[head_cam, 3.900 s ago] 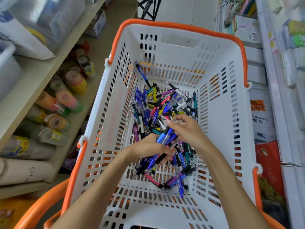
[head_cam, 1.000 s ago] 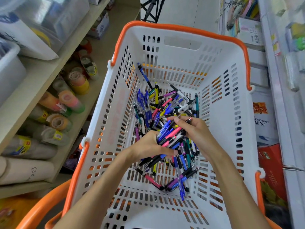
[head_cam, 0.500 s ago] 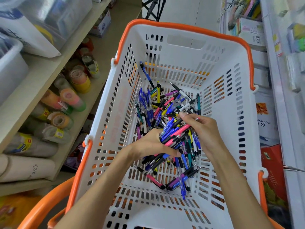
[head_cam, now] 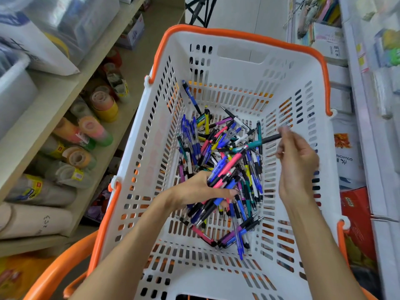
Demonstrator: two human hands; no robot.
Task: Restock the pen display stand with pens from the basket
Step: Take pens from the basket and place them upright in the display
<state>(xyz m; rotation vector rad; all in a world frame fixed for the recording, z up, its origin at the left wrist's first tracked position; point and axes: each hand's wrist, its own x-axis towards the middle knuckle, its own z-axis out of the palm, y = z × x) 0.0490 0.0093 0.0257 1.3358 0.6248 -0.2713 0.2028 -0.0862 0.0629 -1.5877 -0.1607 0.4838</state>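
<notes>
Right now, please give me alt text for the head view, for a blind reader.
The left hand grips a bundle of pens inside a white basket with orange rims, above a loose pile of pens. The right hand pinches one teal pen beside it.

Beige shelving (head_cam: 54,100) with tape rolls (head_cam: 104,105) stands left, white shelves (head_cam: 368,126) right.
</notes>
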